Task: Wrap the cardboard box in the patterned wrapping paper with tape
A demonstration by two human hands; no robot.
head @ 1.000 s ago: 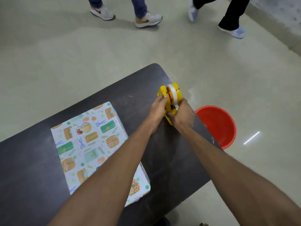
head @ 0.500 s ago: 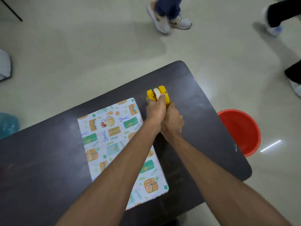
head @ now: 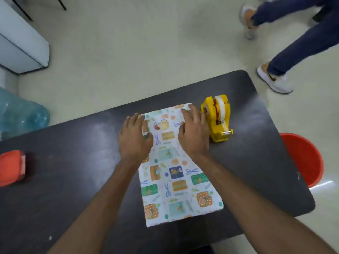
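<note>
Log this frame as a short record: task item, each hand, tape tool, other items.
task item: wrapped box, patterned paper over all that shows, lying flat on the dark table
left hand: fingers straight, resting on the box's far left part
right hand: fingers straight, resting on the box's far right corner
tape dispenser: yellow, standing on the table right of the box, not held
other: red bucket on the floor right of the table; orange-red object at the table's left edge

Left hand (head: 134, 139), right hand (head: 194, 133): flat, palms down.
</note>
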